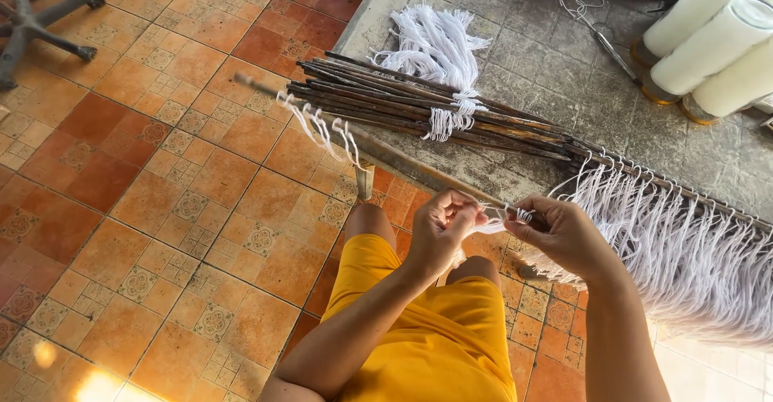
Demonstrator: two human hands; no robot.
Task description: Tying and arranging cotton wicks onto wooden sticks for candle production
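Both hands together on rod (515,209): left hand (441,226) pinches white cord (493,225), right hand (564,237) grips rod w/ fringe (684,249) trailing to its right. Rod's long axis runs L–R; stick bundle (419,108) lies ahead of them.

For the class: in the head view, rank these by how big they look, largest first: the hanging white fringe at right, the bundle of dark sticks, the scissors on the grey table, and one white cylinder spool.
1. White fringe
2. Bundle of dark sticks
3. White cylinder spool
4. Scissors

The spool is partly cut off by the frame edge, so its rank over the scissors is less sure.
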